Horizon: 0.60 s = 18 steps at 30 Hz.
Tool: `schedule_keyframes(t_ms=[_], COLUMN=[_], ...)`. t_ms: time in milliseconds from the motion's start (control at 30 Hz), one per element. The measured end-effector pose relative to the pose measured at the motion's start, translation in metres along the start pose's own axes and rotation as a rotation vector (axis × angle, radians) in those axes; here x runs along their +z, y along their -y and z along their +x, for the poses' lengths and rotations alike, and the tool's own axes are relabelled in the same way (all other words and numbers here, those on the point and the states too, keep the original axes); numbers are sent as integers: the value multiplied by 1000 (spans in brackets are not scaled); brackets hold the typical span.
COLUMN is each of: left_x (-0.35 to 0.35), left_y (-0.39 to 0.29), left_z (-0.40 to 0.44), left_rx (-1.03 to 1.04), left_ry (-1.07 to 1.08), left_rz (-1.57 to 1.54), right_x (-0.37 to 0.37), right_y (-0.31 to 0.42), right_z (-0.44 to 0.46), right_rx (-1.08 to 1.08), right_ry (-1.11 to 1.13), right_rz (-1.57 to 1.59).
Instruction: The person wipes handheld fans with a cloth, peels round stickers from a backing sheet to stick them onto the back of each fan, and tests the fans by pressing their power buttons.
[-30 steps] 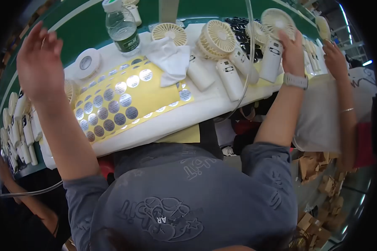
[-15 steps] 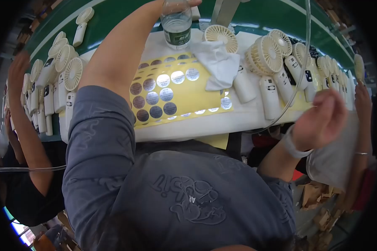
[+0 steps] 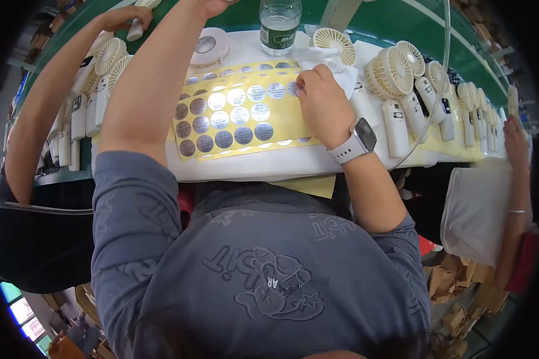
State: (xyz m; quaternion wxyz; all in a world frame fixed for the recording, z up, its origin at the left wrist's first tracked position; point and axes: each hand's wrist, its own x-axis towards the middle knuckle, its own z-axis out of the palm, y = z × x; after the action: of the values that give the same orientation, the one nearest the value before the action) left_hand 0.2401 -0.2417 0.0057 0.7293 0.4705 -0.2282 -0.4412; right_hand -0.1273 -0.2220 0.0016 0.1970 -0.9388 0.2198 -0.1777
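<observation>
My right hand (image 3: 324, 107), with a watch on the wrist, is over the right part of a yellow sticker sheet (image 3: 287, 122). Its fingers are pinched at a round silver sticker (image 3: 293, 89) in the top row. My left hand (image 3: 217, 6) reaches to the top edge of the view, where its fingers are mostly cut off. A bit of something pale shows by it, too small to tell. A white cloth (image 3: 335, 72) lies just beyond my right hand, against a cream fan (image 3: 334, 45).
A water bottle (image 3: 279, 30) and a white tape roll (image 3: 211, 46) stand behind the sheets. Several fans (image 3: 395, 69) lie to the right, others at left. Another person's hand (image 3: 126, 18) touches a fan at upper left. A clear tube (image 3: 432, 102) hangs at right.
My right hand held a fan, let it go, and has moved left onto the sticker sheet. My left arm has swung forward across the table. The view has shifted.
</observation>
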Motion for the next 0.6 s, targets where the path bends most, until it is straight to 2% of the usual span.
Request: schedule_keyframes(t_ms=[33, 133, 233, 333, 467, 600], left_x=[0, 17, 101, 99, 103, 112], left_y=[-1, 13, 16, 27, 38, 53], left_z=[-9, -59, -147, -159, -165, -161], left_rx=[-13, -190, -123, -137, -202, -155], left_ry=[34, -54, -303, -231, -221, -225], left_rz=[-56, 104, 222, 87, 95, -24], right_x=[1, 1, 2, 0, 2, -1], right_y=[0, 1, -1, 2, -2, -1], right_z=[1, 2, 2, 1, 3, 4], right_rx=[11, -31, -40, -18, -59, -63], right_ry=[19, 5, 19, 55, 28, 26], right_rz=[-11, -14, -31, -28, -40, -37])
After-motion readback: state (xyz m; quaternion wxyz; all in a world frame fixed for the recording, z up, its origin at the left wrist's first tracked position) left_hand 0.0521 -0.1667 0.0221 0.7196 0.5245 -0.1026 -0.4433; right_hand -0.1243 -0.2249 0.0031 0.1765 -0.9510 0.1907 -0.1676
